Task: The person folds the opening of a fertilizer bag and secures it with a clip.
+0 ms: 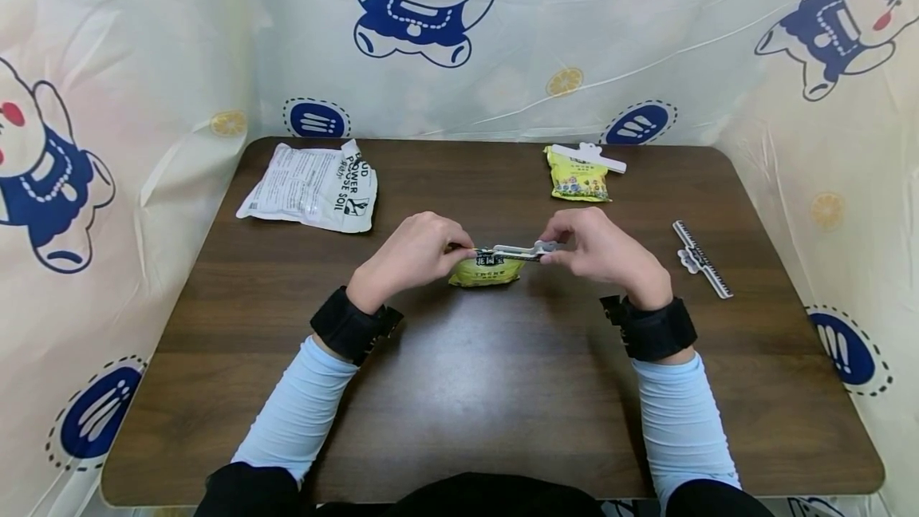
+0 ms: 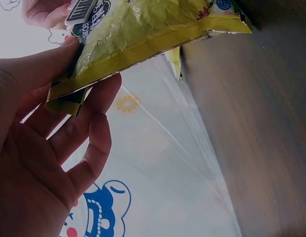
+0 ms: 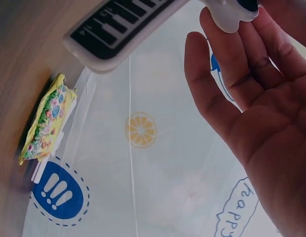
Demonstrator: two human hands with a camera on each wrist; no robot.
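My left hand [image 1: 420, 252] pinches the top corner of a small yellow packet [image 1: 484, 274] between thumb and fingers, near the middle of the table. In the left wrist view, the packet's crimped edge [image 2: 135, 61] runs out from between the thumb and fingertips. With the fingertips of my right hand [image 1: 603, 250], I pinch a white bag clip [image 1: 522, 252] by its flower-shaped tab. The clip lies along the packet's top edge. Dark piano-key and number markings show on the clip [image 3: 118, 33] in the right wrist view.
A large white soil bag [image 1: 316, 186] lies at the back left of the brown table [image 1: 467, 421]. Another yellow packet [image 1: 578, 179], with a white clip [image 1: 589, 155] across its top, lies at the back right. A loose piano-patterned clip [image 1: 702, 259] is right of my right hand.
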